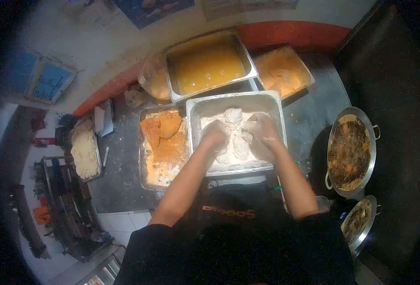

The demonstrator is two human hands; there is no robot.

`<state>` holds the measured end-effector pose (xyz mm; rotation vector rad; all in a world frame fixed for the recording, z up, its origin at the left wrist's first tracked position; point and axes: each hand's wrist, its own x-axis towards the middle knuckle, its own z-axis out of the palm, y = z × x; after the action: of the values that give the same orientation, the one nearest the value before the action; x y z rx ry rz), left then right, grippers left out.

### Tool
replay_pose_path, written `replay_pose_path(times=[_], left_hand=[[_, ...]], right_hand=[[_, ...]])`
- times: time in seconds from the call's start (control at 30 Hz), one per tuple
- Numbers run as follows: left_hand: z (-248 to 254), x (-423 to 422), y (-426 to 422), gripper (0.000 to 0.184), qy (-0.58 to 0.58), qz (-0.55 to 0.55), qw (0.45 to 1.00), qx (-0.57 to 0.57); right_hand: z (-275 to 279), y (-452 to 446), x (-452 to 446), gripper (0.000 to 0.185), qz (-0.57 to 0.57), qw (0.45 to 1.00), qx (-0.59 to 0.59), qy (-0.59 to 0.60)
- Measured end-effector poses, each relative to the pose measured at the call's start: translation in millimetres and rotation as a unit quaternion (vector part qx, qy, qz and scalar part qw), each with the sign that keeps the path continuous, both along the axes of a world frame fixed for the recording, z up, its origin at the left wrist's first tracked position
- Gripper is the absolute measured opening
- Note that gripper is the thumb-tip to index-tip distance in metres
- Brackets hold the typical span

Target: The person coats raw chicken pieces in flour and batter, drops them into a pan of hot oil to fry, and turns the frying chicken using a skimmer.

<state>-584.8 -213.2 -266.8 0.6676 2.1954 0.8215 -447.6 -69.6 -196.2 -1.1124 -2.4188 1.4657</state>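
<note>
My left hand (215, 135) is inside a deep metal tray (191, 111) of white flour, at the left of several flour-coated pieces (240, 145). On the other side of them my right hand (262, 131) reaches into the same tray. Both hands are dusted with flour and blurred, and their fingers are partly hidden, so I cannot make out whether either holds a piece. One coated lump lies between the hands toward the far side of the tray.
Behind is a metal tray of yellow liquid (210, 66), with a tray of orange powder (282, 71) to its right. A tray with orange-coated pieces (164, 127) stands at the left, a flour tray (85, 151) farther left. Two round pans (349, 152) are at the right.
</note>
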Motion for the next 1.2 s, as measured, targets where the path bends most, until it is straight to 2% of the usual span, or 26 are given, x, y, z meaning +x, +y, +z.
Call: replay_pose_path(times=[0.03, 0.07, 0.1, 0.13, 0.17, 0.2, 0.27, 0.33, 0.37, 0.43, 0.53, 0.6, 0.67, 0.77, 0.8, 0.83, 0.9, 0.93, 0.97, 1.0, 1.03, 1.07, 1.1, 1.13, 1.17, 1.2], left_hand=[[16, 1, 0, 0.014, -0.081, -0.023, 0.996, 0.018], [15, 3, 1, 0.014, -0.082, -0.024, 0.996, 0.017], [14, 6, 2, 0.016, -0.157, 0.063, 0.983, 0.068], [12, 8, 2, 0.019, -0.229, 0.148, 0.955, 0.118], [-4, 4, 6, 0.019, -0.227, 0.146, 0.955, 0.12], [-19, -6, 14, 0.022, -0.038, -0.013, 0.999, 0.033], [-16, -18, 23, 0.026, 0.16, -0.166, 0.972, -0.056], [-10, -24, 22, 0.035, 0.114, -0.282, 0.951, -0.048], [-5, -25, 19, 0.035, 0.117, -0.282, 0.951, -0.047], [3, -23, 8, 0.037, 0.112, -0.205, 0.972, 0.022], [46, -10, -11, 0.039, 0.158, -0.143, 0.977, 0.007], [48, -2, -19, 0.039, 0.194, -0.15, 0.969, 0.04], [61, -1, -21, 0.039, 0.233, -0.153, 0.957, 0.074], [88, 5, -28, 0.037, 0.225, -0.06, 0.968, 0.089], [102, 5, -23, 0.032, 0.196, -0.027, 0.979, 0.049], [109, 7, -19, 0.027, 0.168, 0.004, 0.986, 0.009], [42, 28, 2, 0.022, 0.308, -0.078, 0.947, 0.049], [36, 42, 12, 0.023, 0.232, 0.015, 0.972, 0.046], [57, 40, 6, 0.023, 0.236, 0.009, 0.97, 0.05], [99, 34, -6, 0.025, 0.216, -0.068, 0.974, 0.018], [122, 30, -15, 0.026, 0.192, -0.141, 0.971, -0.016], [122, 23, -12, 0.025, 0.188, -0.113, 0.973, -0.073], [102, 29, -7, 0.025, 0.189, -0.115, 0.972, -0.074], [66, 43, 1, 0.019, 0.279, -0.085, 0.956, 0.024], [64, 55, 3, 0.015, 0.365, -0.055, 0.921, 0.125], [66, 54, -2, 0.016, 0.426, -0.064, 0.886, 0.17]], right_hand=[[14, -2, 4, 0.025, -0.05, 0.996, -0.062, 0.045], [-13, 5, 14, 0.023, -0.037, 0.997, -0.053, 0.03], [-41, 8, 18, 0.023, -0.038, 0.997, -0.053, 0.029], [-52, 10, 18, 0.022, 0.005, 1.0, 0.004, -0.028], [-53, 10, 18, 0.02, 0.047, 0.993, 0.063, -0.084], [-54, 10, 18, 0.02, 0.046, 0.993, 0.067, -0.082], [-52, 3, 12, 0.016, -0.022, 0.994, 0.103, -0.032], [-49, 1, 11, 0.016, -0.022, 0.987, 0.16, -0.006], [-48, 1, 10, 0.015, -0.024, 0.976, 0.217, 0.018], [-40, 4, 10, 0.021, -0.022, 0.981, 0.191, -0.031], [-43, -7, 13, 0.028, -0.004, 0.98, 0.176, -0.096], [-50, -12, 13, 0.029, 0.011, 0.976, 0.191, -0.106], [-59, -12, 9, 0.013, -0.049, 0.976, 0.208, -0.033], [-65, 7, 17, 0.015, -0.061, 0.987, 0.149, -0.028], [-62, 2, 19, 0.015, -0.061, 0.986, 0.15, -0.027], [-46, -12, 19, 0.014, -0.122, 0.982, 0.13, 0.064], [-56, -51, -3, 0.011, -0.164, 0.92, 0.305, 0.183], [-62, -69, -14, 0.01, -0.188, 0.871, 0.394, 0.224], [-37, -75, -17, 0.011, -0.212, 0.891, 0.33, 0.228], [-13, -66, -14, 0.015, -0.136, 0.957, 0.244, 0.075], [1, -53, -7, 0.02, -0.049, 0.985, 0.145, -0.084], [-17, -40, -2, 0.018, -0.084, 0.983, 0.164, 0.016], [-42, -43, -4, 0.018, -0.086, 0.983, 0.162, 0.016], [-30, -65, -10, 0.017, -0.134, 0.968, 0.208, 0.036], [-23, -79, -10, 0.016, -0.184, 0.948, 0.255, 0.056], [-17, -78, -4, 0.016, -0.14, 0.94, 0.298, 0.089]])
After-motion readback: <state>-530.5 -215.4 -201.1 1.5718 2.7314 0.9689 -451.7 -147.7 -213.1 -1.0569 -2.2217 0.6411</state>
